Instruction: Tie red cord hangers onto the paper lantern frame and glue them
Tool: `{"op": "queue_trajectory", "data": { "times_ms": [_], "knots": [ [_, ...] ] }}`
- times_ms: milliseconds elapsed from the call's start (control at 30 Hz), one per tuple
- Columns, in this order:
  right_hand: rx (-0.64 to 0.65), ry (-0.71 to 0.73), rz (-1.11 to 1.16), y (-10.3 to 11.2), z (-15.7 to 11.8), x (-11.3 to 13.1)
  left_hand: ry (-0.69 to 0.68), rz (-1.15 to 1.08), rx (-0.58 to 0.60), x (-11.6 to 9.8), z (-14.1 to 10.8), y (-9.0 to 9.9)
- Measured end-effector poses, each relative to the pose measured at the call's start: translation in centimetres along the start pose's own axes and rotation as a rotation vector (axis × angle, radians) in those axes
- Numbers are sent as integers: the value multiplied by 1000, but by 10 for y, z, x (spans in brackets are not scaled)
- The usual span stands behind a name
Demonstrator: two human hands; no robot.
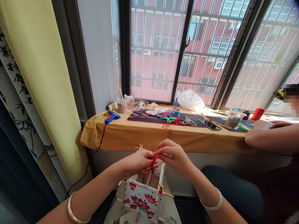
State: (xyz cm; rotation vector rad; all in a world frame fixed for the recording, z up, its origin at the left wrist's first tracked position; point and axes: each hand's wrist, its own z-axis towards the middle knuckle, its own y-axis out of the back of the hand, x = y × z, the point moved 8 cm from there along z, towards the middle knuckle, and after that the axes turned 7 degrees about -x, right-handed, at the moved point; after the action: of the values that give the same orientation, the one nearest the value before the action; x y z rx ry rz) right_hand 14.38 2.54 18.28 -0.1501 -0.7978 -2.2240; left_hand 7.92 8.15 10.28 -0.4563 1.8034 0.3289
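The left hand (137,163) was curled closed, its fingers gathered on a red cord (154,160) just above a small wooden-stick lantern (141,199). The right hand (174,155) sat just beside it, fingertips pinched together on the same cord, though the exact grip was probably partly hidden by the fingers. The lantern lay directly below both hands, tilted, with white panels painted with pink lotus flowers.

Ahead of the hands ran a windowsill covered in a mustard-yellow cloth (163,141). On it, ahead and to the left, stood a blue glue gun (112,116). Straight ahead lay a black mat (149,118), with scissors (189,121) and a phone (209,124) ahead and to the right. Well to the right of the hands, another person's forearm (263,135) rested on the sill's edge.
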Motion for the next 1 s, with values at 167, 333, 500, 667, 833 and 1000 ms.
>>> {"op": "queue_trajectory", "data": {
  "times_ms": [167,333,500,667,833,1000],
  "knots": [
    [-23,-154,130,-17,-9,-10,-4,418,12,-3,-15,10],
    [-17,-248,315,-38,-15,-10,-21,544,-3,-3,-33,15],
    [-23,-386,446,-62,-36,-20,-119,589,-77,6,-44,18],
    [-53,-507,465,-81,-55,-31,-244,819,-266,9,-48,25],
    [-91,-657,464,-86,-62,-37,-524,1162,-440,5,-58,22],
    [-74,-770,539,-94,-64,-42,-979,1278,-583,3,-80,8]
  ]
}}
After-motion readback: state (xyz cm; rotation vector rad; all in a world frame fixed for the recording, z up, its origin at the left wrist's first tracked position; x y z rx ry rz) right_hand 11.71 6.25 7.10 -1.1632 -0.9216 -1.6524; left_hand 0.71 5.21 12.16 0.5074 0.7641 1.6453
